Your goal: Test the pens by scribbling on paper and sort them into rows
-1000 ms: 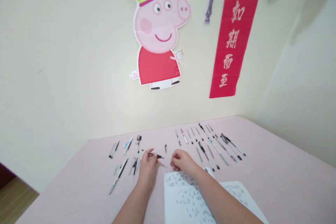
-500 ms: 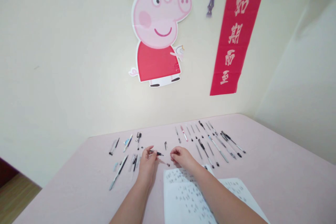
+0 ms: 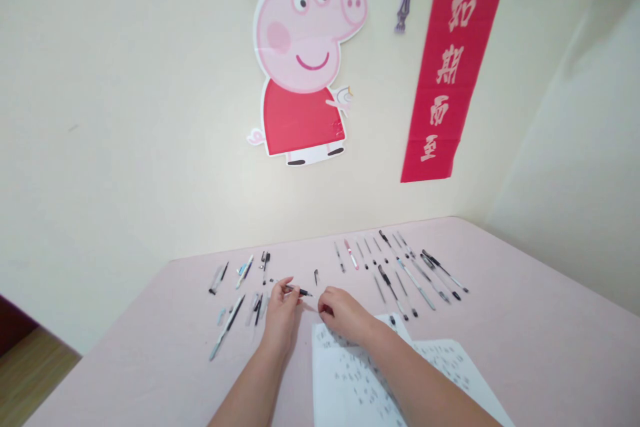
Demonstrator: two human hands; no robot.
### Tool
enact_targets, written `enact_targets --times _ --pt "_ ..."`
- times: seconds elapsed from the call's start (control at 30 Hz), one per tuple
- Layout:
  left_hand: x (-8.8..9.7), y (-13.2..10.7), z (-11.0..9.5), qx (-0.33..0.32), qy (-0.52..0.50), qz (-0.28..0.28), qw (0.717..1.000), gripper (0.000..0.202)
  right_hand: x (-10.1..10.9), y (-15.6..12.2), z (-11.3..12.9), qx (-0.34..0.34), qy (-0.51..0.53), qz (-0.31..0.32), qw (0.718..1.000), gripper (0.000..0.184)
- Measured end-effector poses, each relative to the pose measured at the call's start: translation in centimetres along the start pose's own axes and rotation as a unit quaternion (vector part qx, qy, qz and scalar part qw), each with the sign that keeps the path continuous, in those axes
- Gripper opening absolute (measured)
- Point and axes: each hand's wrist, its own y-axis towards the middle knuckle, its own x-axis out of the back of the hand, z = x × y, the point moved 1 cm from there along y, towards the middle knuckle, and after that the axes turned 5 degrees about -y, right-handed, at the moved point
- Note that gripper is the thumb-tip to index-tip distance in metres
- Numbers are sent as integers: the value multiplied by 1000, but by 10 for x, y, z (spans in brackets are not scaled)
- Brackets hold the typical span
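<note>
View from a head-worn camera looking down over a pale pink desk (image 3: 525, 347) pushed against a cream wall. A white sheet (image 3: 360, 380) covered in small handwriting lies at the near edge.

Just beyond the sheet's far left corner, the person's left hand (image 3: 281, 312) grasps a slim black pen (image 3: 299, 291). Its fingers pinch one end, and the pen is held just above the desk with its dark tip pointing right. The right hand (image 3: 345, 313) rests over the sheet's far edge, close beside the pen tip. Its fingers are curled inward and down; whether they pinch anything cannot be told.

Left of the sheet and further back lie scattered pen parts (image 3: 235, 300). Beyond the sheet to the right, a neat row of pens (image 3: 405, 273) lies side by side. A small dark piece (image 3: 316, 276) sits alone straight beyond the sheet.

On the wall, high above the sheet, hang a cartoon pig cutout (image 3: 305, 60) and a red banner (image 3: 447, 67) with pale characters.

The pen looks light, stiff and smooth, likely to roll or slip. A pinch around the middle of the barrel would probably hold it best.
</note>
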Motion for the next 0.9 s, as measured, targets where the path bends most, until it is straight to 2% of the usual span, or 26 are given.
enact_targets --times 0.17,0.37,0.43,0.5,0.57,0.6,0.9 --pt "1 1 2 3 -5 3 1000 45 2 -1 2 -6 -31 -1 999 20" --pt "0 2 4 1 -14 -5 1000 45 -4 3 -6 -37 92 -86 991 18" --pt "0 2 3 -2 -14 -3 1000 45 -10 7 -11 -81 188 -110 973 14" --pt "1 2 3 -3 -11 -2 1000 44 -17 11 -16 -148 311 -104 933 8" --pt "1 2 3 -3 -7 -2 1000 44 -22 14 -20 -190 391 -89 896 11" --pt "1 2 3 -4 -6 -3 1000 44 -22 15 -22 -197 408 -86 887 14" --pt "1 2 3 0 -9 0 1000 44 -15 13 -13 -197 460 -69 863 19"
